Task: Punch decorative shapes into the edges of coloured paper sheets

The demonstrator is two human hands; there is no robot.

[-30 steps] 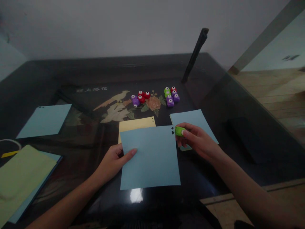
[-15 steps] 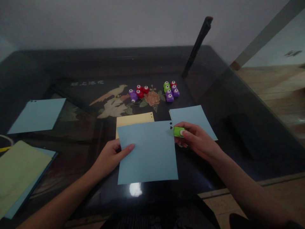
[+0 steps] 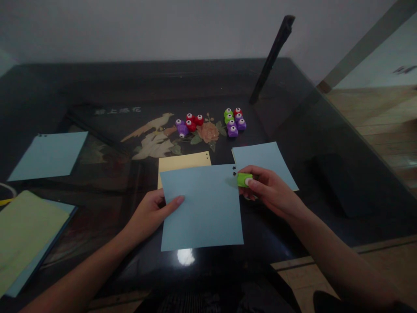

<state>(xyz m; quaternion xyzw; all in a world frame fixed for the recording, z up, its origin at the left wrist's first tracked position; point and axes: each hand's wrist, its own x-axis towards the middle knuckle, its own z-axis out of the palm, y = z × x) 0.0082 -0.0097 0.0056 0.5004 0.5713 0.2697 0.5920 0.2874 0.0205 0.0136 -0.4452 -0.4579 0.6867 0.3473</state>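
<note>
My left hand [image 3: 158, 212] pinches the left edge of a blue sheet of paper [image 3: 203, 213], thumb on top and fingers beneath. Two small punched shapes, one a star, show near the sheet's top right corner. At its right edge, just below those holes, my right hand [image 3: 265, 187] grips a green craft punch [image 3: 244, 179] with the thumb on its white button. The punch meets the paper's edge; how far the paper goes in is hidden. Partly under the blue sheet lies a yellow sheet [image 3: 184, 161] with small holes in its top right corner.
Red and purple punches [image 3: 190, 124] sit in a cluster at mid-table, and green, red and purple punches [image 3: 233, 124] in another. Another blue sheet [image 3: 270, 156] lies behind my right hand. At left are a punched blue sheet [image 3: 48, 155] and a yellow-green stack [image 3: 31, 234]. A dark post [image 3: 272, 58] rises behind.
The view has shifted very slightly. Both hands, the blue sheet and the green punch keep the same positions relative to each other.
</note>
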